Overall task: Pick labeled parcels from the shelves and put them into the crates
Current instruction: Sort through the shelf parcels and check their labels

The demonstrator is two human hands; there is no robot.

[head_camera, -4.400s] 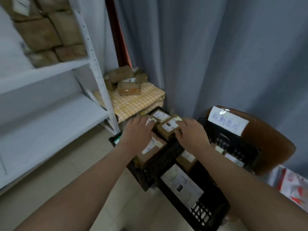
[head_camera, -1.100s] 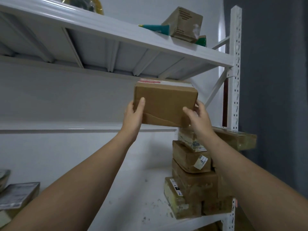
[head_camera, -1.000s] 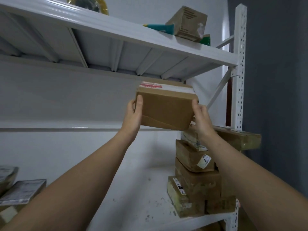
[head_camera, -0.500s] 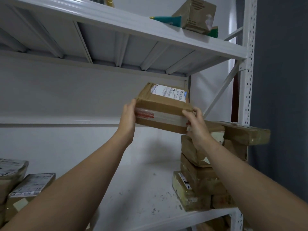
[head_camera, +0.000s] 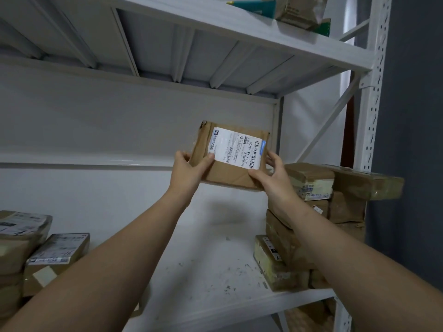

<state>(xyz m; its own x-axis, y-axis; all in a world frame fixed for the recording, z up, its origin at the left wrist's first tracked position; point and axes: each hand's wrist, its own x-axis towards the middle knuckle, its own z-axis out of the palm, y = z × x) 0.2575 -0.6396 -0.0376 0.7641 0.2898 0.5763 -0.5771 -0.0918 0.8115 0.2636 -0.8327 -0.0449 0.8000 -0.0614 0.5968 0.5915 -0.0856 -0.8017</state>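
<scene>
Left hand (head_camera: 189,171) and right hand (head_camera: 273,176) together hold one brown cardboard parcel (head_camera: 225,174) in the air above the white metal shelf board (head_camera: 203,248), nearer its rear edge and clear of its surface. Each hand is curled round the parcel: the left grips the left edge with its thumb on the front face, and the right grips the lower right corner the same way. The parcel is tipped so that its labeled face points at the camera. A stack of brown taped parcels (head_camera: 309,180) occupies the right edge of the board, just beside the right hand. Two more labeled parcels (head_camera: 57,250) sit at the left edge. On the upper white shelf (head_camera: 239,32), near its right end, stands a tan carton (head_camera: 302,10) beside a teal tube (head_camera: 254,6). The white printed barcode label (head_camera: 237,148) covers the upper part of the held parcel's front face.
</scene>
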